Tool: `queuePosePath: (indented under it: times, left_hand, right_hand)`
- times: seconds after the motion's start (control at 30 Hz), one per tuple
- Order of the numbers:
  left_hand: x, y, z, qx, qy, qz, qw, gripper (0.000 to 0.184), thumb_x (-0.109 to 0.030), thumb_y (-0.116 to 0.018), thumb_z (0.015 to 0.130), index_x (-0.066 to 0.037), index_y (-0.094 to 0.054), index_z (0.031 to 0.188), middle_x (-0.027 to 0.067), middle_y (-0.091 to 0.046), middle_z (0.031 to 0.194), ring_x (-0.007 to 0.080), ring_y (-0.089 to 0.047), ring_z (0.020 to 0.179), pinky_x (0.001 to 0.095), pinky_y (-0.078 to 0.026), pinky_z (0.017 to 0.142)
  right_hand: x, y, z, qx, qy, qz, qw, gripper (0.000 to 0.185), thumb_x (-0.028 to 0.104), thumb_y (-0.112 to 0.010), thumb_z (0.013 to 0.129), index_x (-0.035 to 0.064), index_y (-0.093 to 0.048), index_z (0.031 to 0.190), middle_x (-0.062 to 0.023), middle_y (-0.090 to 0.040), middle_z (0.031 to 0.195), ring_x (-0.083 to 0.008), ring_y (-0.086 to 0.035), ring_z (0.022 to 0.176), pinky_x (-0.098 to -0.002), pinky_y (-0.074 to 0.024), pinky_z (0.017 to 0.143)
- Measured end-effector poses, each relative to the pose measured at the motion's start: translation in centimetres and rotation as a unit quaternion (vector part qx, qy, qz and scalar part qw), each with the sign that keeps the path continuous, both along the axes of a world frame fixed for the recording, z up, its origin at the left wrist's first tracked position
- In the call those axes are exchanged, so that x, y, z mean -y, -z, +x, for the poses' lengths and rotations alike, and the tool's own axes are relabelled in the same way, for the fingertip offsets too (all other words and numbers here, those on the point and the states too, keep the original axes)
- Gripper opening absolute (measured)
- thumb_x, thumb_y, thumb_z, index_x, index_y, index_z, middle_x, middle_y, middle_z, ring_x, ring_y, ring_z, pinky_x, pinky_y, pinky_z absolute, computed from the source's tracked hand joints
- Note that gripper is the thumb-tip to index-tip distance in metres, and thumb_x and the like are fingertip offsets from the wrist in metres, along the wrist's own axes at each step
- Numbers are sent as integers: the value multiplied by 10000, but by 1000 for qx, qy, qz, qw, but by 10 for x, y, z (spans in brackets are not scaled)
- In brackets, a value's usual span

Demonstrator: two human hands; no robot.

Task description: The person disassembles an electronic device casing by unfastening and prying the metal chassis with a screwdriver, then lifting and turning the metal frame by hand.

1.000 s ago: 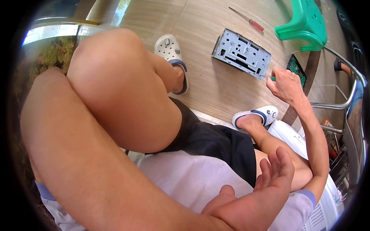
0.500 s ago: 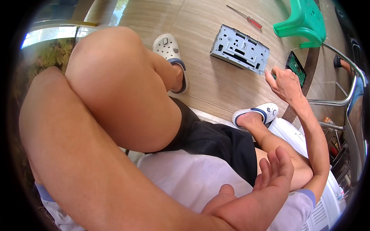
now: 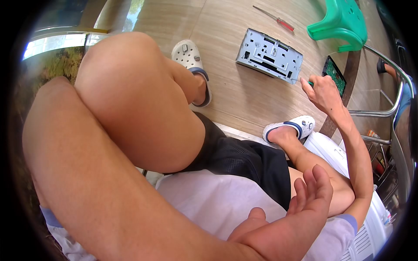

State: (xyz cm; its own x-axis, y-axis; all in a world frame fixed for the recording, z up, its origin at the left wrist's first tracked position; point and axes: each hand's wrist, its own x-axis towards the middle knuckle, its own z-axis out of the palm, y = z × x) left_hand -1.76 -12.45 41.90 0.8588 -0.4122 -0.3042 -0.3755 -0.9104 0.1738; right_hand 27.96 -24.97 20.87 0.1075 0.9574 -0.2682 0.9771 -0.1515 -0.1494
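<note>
My right hand (image 3: pixel 323 92) is closed around a screwdriver whose green handle (image 3: pixel 310 83) shows between the fingers. Its thin shaft points at the near right corner of a grey metal case (image 3: pixel 271 55), which lies on the floor; whether the tip touches the case I cannot tell. The case has slots and holes across its top face. My left hand (image 3: pixel 300 204) rests low in front of my shirt, holding nothing, with fingers loosely curled and the thumb apart.
A red-handled screwdriver (image 3: pixel 285 24) lies beyond the case. Right of it stand a green plastic stool (image 3: pixel 342 21) and a metal-framed chair (image 3: pixel 379 114). A green circuit board (image 3: pixel 334 75) lies beside my right hand. My clogs (image 3: pixel 188 53) are on the floor.
The view has shifted slightly. More of the green handle shows in my right hand, which has turned a little. The case and my left hand look the same.
</note>
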Motion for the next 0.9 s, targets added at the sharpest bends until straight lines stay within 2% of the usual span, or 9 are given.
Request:
queuePosePath:
  times: [0.1, 0.2, 0.3, 0.4, 0.5, 0.6, 0.7, 0.9]
  left_hand:
    - [-5, -3, 2, -2, -2, -3, 1000, 266, -204, -561, 908, -89, -648, 1131, 35, -670, 1058, 200, -619, 925, 340, -444, 807]
    - [-7, -1, 1, -1, -5, -3, 1000, 270, -204, -557, 911, -89, -645, 1139, 33, -669, 1063, 199, -618, 927, 339, -444, 806]
    - [-5, 2, -2, 2, -5, 0, 1000, 273, -203, -554, 914, -89, -641, 1147, 32, -668, 1068, 198, -618, 929, 338, -445, 805]
    - [-8, 5, -4, 2, -8, 2, 1000, 277, -202, -551, 917, -89, -637, 1155, 30, -666, 1074, 196, -617, 930, 336, -445, 805]
    - [-15, 7, -6, 2, -15, 0, 1000, 281, -201, -548, 920, -89, -634, 1163, 29, -665, 1079, 195, -616, 932, 335, -446, 804]
    - [-12, 9, -7, 5, -16, 5, 1000, 285, -200, -545, 922, -90, -630, 1171, 27, -664, 1084, 193, -616, 934, 333, -446, 803]
    - [-12, 11, -7, 6, -17, 5, 1000, 289, -199, -542, 925, -90, -627, 1179, 26, -663, 1090, 192, -615, 936, 332, -447, 803]
    - [-17, 9, -7, 5, -17, 3, 1000, 297, -197, -535, 931, -90, -620, 1194, 23, -660, 1100, 189, -614, 940, 329, -448, 801]
  right_hand:
    - [-5, 2, 0, 1, 10, -28, 1000, 345, 304, -655, 926, -16, -677, 800, -277, -606, 648, -439, -639, 615, -487, -536, 588]
    - [-5, -3, -5, -43, 77, -9, 996, 294, 278, -666, 926, -15, -664, 908, -264, -610, 642, -441, -640, 633, -504, -520, 605]
    - [-1, 0, 2, -129, 43, 48, 990, 223, 204, -680, 919, -3, -629, 987, -241, -647, 712, -434, -651, 700, -497, -504, 636]
    - [3, 5, 0, -128, -5, 70, 989, 165, 126, -685, 906, 4, -602, 980, -218, -672, 796, -418, -657, 765, -480, -492, 662]
    - [2, 3, -5, -134, -18, 68, 989, 154, 123, -691, 901, 15, -595, 955, -205, -681, 844, -403, -661, 789, -468, -498, 667]
    - [9, 7, -5, -121, 3, 99, 988, 170, 132, -695, 902, 18, -593, 977, -203, -681, 831, -399, -664, 780, -466, -503, 667]
    - [9, 5, -6, -110, 38, 70, 991, 190, 144, -703, 901, 18, -592, 992, -199, -684, 830, -398, -668, 783, -464, -509, 670]
    - [4, 4, -6, -156, 11, 70, 985, 140, 82, -654, 915, 0, -583, 1004, -236, -675, 905, -421, -658, 844, -489, -504, 716]
